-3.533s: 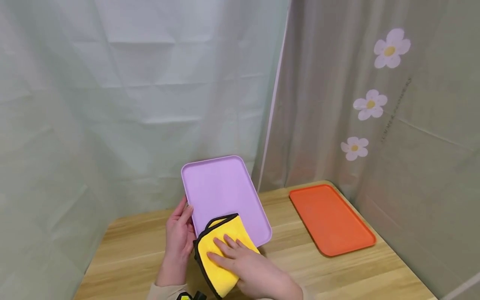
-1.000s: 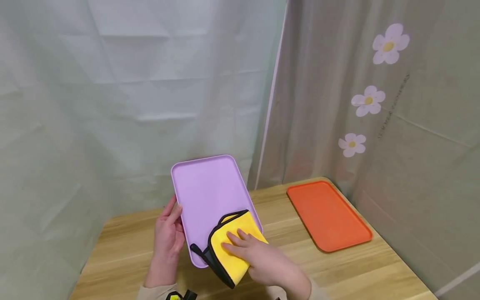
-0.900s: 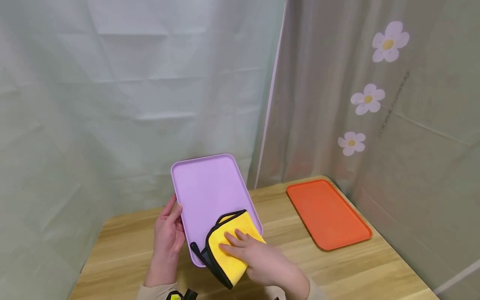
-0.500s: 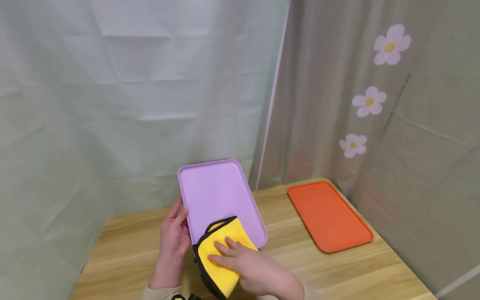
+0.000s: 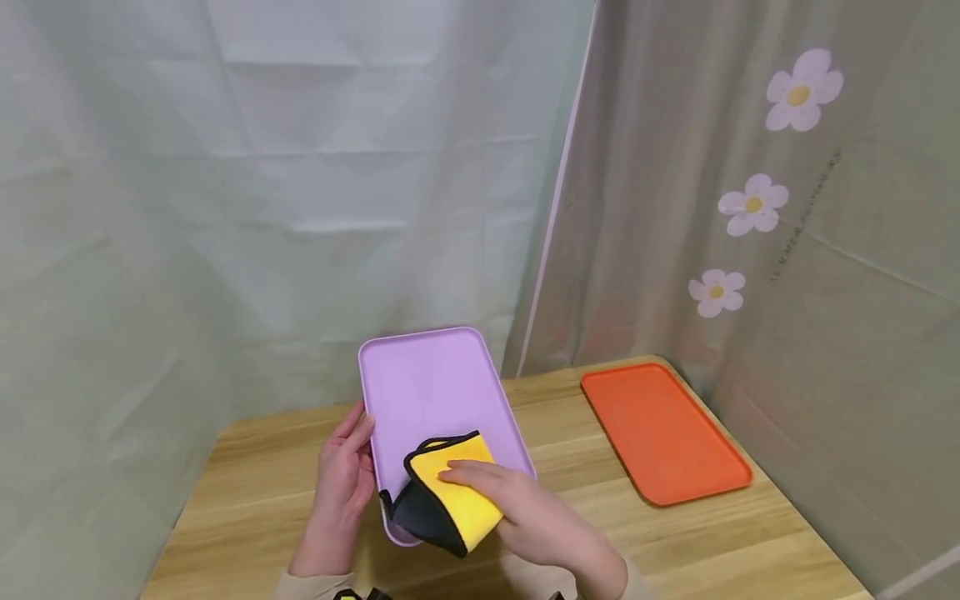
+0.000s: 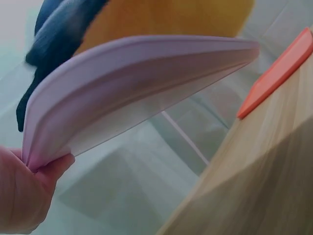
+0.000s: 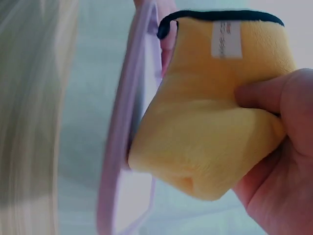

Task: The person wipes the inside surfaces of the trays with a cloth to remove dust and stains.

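Observation:
My left hand (image 5: 345, 475) grips the left edge of a lilac tray (image 5: 435, 379), which it holds tilted up above the table. Folded in my right hand (image 5: 536, 517) is a yellow cleaning cloth (image 5: 468, 508) with black edging and a dark grey reverse side; it lies against the lower part of the tray's face. From the right wrist view, the thumb presses into the cloth (image 7: 205, 132) and the fingers curl behind it. In the left wrist view the tray's underside (image 6: 137, 83) shows, pinched at one corner.
An orange tray (image 5: 663, 433) lies flat at the right of the wooden table (image 5: 247, 483). Pale curtains (image 5: 300, 208) enclose the back and sides, the right one (image 5: 862, 333) printed with white flowers.
My right hand has shifted the cloth back and forth sideways across the tray's lower part. The cloth now folds over, showing more grey. My left hand keeps its grip as the tray moves slightly.

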`<state>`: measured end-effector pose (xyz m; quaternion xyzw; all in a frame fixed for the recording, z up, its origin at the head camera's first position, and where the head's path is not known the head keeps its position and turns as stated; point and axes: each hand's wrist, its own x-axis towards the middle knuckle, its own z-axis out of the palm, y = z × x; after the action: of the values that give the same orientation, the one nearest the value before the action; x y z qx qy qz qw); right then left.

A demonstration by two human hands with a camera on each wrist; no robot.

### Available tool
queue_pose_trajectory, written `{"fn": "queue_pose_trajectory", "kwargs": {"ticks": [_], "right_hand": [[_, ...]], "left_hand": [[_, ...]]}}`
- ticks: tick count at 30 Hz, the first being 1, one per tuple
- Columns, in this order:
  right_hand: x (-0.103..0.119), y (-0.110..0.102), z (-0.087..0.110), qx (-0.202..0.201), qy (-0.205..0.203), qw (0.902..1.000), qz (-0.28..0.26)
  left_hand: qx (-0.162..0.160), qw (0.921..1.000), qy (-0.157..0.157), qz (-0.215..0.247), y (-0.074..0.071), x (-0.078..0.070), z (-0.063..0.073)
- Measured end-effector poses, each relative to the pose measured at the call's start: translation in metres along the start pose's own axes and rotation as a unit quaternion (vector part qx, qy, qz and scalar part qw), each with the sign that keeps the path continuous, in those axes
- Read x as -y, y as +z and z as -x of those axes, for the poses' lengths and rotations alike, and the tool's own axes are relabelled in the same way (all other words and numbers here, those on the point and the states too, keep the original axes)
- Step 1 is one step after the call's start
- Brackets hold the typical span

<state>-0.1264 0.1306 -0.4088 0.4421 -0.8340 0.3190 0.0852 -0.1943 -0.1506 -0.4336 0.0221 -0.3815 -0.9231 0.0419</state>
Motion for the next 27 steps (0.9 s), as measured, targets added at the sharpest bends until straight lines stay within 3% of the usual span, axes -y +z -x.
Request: {"fn": "queue_pose_trajectory", "kwargs": {"ticks": [5, 13, 27], "right_hand": [[-0.008, -0.014, 0.002, -0.076, -0.006, 0.9971, -0.011], [-0.025, -0.035, 0.011, -0.142, 0.011, 0.9896, 0.022], [-0.051, -0.058, 0.062, -0.175, 0.116, 0.9753, 0.069]], "left_hand": [[0.012, 0.9999, 0.004, -0.012, -0.004, -0.005, -0.002], [0.016, 0.9984, -0.015, -0.052, -0.017, -0.019, -0.004], [0.040, 0.9949, -0.035, -0.086, -0.083, -0.045, 0.009]]}}
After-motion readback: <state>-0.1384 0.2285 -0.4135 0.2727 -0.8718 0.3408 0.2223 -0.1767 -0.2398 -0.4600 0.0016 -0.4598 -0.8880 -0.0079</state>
